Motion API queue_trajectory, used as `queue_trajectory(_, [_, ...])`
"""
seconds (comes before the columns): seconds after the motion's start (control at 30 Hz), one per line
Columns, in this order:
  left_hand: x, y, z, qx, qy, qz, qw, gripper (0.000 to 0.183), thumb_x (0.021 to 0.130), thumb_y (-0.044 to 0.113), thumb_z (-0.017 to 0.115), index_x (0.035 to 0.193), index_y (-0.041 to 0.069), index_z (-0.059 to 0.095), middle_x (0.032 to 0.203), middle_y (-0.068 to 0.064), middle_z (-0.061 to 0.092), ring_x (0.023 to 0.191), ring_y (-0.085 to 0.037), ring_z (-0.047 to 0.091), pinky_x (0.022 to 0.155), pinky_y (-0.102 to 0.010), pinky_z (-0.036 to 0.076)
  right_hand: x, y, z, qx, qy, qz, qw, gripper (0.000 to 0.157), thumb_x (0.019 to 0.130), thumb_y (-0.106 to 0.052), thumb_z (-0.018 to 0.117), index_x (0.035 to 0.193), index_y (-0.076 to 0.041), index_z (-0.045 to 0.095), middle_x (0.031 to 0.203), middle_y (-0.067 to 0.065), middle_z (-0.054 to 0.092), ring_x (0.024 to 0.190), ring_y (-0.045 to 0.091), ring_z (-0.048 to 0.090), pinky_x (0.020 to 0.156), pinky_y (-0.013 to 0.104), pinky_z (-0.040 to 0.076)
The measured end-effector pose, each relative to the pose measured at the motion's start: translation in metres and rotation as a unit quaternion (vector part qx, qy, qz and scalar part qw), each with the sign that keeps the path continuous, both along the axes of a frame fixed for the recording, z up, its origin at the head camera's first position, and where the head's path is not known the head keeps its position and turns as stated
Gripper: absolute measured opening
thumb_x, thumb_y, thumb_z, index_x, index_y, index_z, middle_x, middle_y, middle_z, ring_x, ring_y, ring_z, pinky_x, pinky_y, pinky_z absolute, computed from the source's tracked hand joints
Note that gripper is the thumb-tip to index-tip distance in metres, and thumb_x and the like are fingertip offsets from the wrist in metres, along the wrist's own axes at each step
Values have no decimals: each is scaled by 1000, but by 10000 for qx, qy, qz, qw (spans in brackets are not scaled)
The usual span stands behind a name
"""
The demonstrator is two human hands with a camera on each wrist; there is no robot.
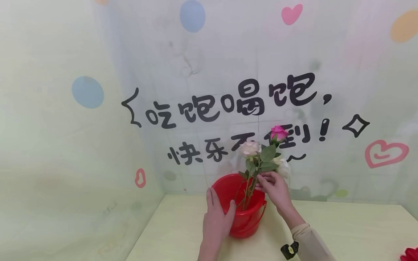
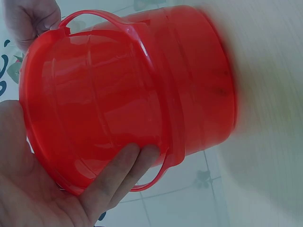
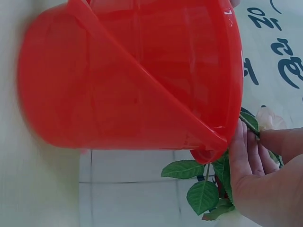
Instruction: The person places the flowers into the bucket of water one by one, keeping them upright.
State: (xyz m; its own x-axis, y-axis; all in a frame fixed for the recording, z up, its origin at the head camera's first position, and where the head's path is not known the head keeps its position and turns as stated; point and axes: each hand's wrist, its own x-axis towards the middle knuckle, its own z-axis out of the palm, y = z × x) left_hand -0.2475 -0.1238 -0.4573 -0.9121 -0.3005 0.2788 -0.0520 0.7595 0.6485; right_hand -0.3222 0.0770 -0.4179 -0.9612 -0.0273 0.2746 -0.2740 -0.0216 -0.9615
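A red bucket (image 1: 245, 224) stands on the table, its handle hanging down on the side. My left hand (image 1: 215, 217) holds its left side, thumb and fingers spread about the rim; in the left wrist view two fingers lie along the red wall. Inside the bucket stand long rose stems (image 1: 249, 190). They bear a bright pink rose (image 1: 279, 133), a pale rose (image 1: 250, 148) and a white rose (image 1: 283, 167) partly behind the right hand. At the bucket's right rim my right hand (image 1: 275, 186) pinches a stem just under the leaves (image 1: 268, 154).
A pale table (image 1: 183, 214) runs under the bucket up to a printed wall covering (image 1: 209, 65) close behind. At the bottom right corner, part of a red flower (image 1: 409, 255) shows. A black wrist strap (image 1: 289, 250) is by the right sleeve.
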Motion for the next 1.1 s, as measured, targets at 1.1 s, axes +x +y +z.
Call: queue_trajectory(1.1, [0, -1, -1, 6, 15, -17, 10000, 102, 91, 45, 75, 166, 0, 23, 168, -19, 30, 68, -19, 65, 76, -47, 66, 5, 17, -10, -19, -283, 42, 9996, 34, 105, -7, 64, 130, 16, 56, 112, 24, 71, 81, 13, 76, 80, 27, 63])
